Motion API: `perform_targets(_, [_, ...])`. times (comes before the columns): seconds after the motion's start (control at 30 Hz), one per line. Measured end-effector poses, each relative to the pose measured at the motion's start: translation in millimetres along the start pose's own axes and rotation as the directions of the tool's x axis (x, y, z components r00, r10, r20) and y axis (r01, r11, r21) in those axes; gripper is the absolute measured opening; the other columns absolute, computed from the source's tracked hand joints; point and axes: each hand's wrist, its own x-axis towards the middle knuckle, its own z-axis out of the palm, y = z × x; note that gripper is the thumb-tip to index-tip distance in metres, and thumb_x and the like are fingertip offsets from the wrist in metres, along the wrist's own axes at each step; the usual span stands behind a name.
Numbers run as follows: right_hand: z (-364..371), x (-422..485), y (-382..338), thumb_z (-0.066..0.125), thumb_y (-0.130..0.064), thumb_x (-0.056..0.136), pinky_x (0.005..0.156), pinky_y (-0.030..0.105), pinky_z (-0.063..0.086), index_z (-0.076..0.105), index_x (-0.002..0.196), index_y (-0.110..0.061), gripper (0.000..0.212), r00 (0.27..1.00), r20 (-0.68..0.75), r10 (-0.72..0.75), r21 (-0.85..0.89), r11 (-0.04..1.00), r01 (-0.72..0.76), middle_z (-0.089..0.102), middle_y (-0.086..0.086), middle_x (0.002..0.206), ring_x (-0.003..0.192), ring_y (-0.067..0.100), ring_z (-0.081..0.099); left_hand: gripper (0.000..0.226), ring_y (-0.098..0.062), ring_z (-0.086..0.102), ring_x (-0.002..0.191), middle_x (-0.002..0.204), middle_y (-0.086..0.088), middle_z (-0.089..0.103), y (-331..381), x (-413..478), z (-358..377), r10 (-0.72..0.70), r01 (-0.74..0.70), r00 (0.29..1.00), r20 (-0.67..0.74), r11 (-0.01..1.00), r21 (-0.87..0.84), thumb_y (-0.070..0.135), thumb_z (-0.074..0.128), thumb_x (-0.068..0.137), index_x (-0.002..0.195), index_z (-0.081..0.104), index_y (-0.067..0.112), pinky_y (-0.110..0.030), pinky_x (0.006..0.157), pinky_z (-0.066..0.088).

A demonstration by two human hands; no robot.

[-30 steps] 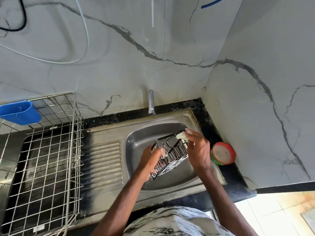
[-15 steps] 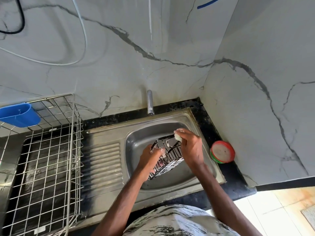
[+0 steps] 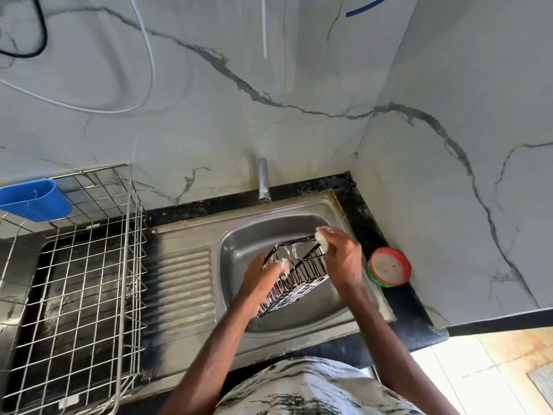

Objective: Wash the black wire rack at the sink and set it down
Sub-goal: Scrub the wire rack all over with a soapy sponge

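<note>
Grey-veined marble-look wall point(image 3: 209, 115) takes up the whole far side and wraps round on the right. Below it runs a black counter point(image 3: 404, 310). On the left sits a big silver wire dish drainer point(image 3: 131, 235), with a blue plastic cup point(image 3: 33, 200) hung on its far-left edge. The steel sink point(image 3: 299, 211) sits in the middle, ribbed drainboard point(image 3: 185, 283) on its left side, right next to the drainer.

The black wire rack point(image 3: 302, 274) is held over the basin, tilted, open top facing far-right, streaks of foam all over the wires. Can't tell if its low near end touches the basin floor.

A round red-and-green tub point(image 3: 389, 266) with whitish stuff in it sits on the counter just right of the sink, close to the right wrist.

Left hand point(image 3: 263, 280) grips the rack's near-left side, fingers curled over the wires and covered in suds. Right hand point(image 3: 341, 259) is at the rack's far-right corner, fingertips pinched tight on a small whitish soapy pad point(image 3: 321, 239) that's pressed against the top rim wire.

The chrome tap point(image 3: 263, 181) stands at the far edge of the sink.
</note>
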Motion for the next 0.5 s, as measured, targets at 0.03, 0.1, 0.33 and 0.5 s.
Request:
perform_targets(0.03, [-2.3, 0.4, 6.1, 0.053, 0.024, 0.081, 0.075, 0.017, 0.057, 0.076, 0.111, -0.004, 0.047, 0.998, -0.005, 0.066, -0.019, 0.998, -0.066, 0.075, 0.012, 0.109, 0.085, 0.021, 0.077, 0.060, -0.020, 0.057, 0.116, 0.139, -0.004, 0.054, -1.1, 0.2, 0.3, -0.002, 0.002, 1.000, -0.001, 1.000, -0.006, 0.047, 0.065, 0.085, 0.134, 0.053, 0.016, -0.033, 0.063, 0.056])
perform_targets(0.1, [-5.4, -0.2, 7.5, 0.050, 0.026, 0.078, 0.073, 0.012, 0.051, 0.075, 0.114, -0.005, 0.054, 0.991, -0.008, 0.136, -0.034, 0.990, -0.136, 0.075, 0.013, 0.109, 0.085, 0.023, 0.077, 0.079, -0.023, 0.056, 0.123, 0.143, -0.005, 0.053, 0.3, -1.7, 0.3, -0.004, 0.004, 1.000, -0.003, 1.000, -0.008, 0.056, 0.063, 0.073, 0.140, 0.050, 0.016, -0.032, 0.062, 0.057])
perform_targets(0.33, [-4.3, -23.6, -41.8, 0.053, 0.031, 0.069, 0.068, -0.005, 0.044, 0.078, 0.104, -0.006, 0.056, 0.994, 0.026, -0.109, -0.001, 0.994, 0.109, 0.074, 0.017, 0.113, 0.075, 0.011, 0.075, 0.017, -0.032, 0.058, 0.116, 0.133, -0.009, 0.056, 11.0, -4.8, 7.1, -0.061, 0.055, 0.997, -0.041, 0.989, -0.136, 0.031, 0.062, 0.100, 0.108, 0.060, 0.016, -0.061, 0.094, 0.057])
perform_targets(0.5, [-2.2, -39.9, -66.7, 0.054, 0.030, 0.072, 0.099, 0.013, 0.048, 0.077, 0.108, -0.006, 0.056, 0.963, 0.058, -0.265, 0.167, 0.953, 0.252, 0.073, 0.006, 0.118, 0.114, 0.007, 0.066, 0.015, -0.032, 0.056, 0.113, 0.123, -0.006, 0.055, 11.5, -7.8, 1.9, -0.142, 0.113, 0.986, -0.087, 0.956, -0.271, 0.025, 0.059, 0.099, 0.112, 0.061, 0.018, -0.062, 0.097, 0.055])
